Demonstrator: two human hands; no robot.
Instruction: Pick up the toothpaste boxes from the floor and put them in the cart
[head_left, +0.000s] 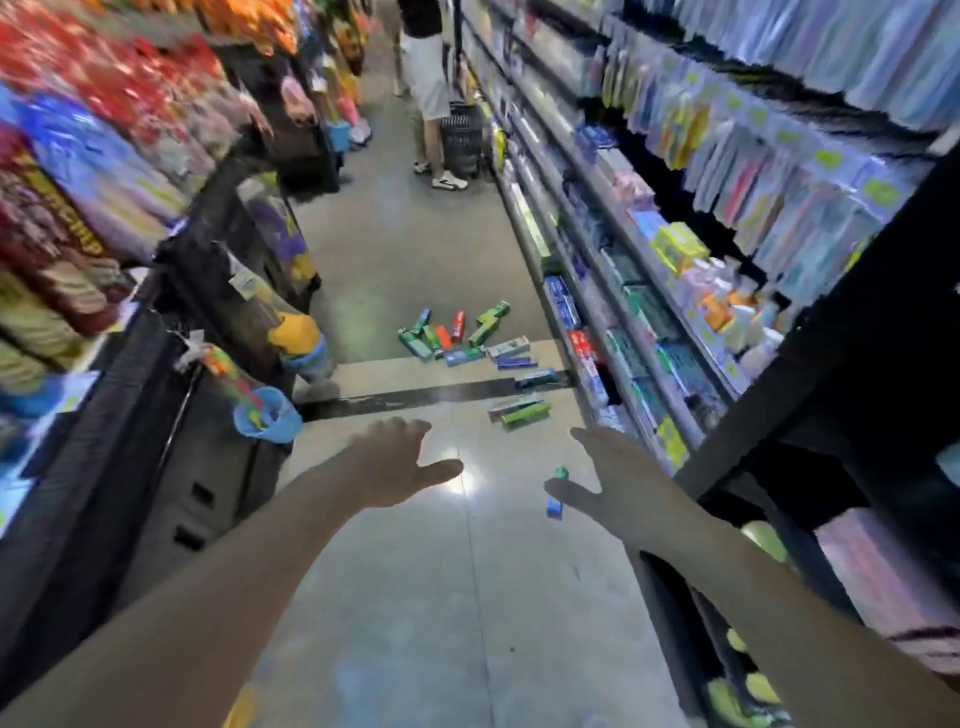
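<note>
Several toothpaste boxes (457, 335), green, red and blue, lie scattered on the grey aisle floor ahead, close to the right-hand shelving. Two more green boxes (522, 411) lie nearer, past a dark floor strip. A small blue-green box (557, 491) lies partly hidden behind my right thumb. My left hand (400, 462) reaches forward over the floor, fingers spread, holding nothing. My right hand (605, 480) is stretched out beside it, also spread and empty. No cart shows near me.
Shelves of dental goods (649, 291) line the right side; racks of snacks and toys (104, 208) line the left. A person (434, 93) stands far down the aisle beside a black basket trolley (461, 140). A dark strip (436, 397) crosses the floor.
</note>
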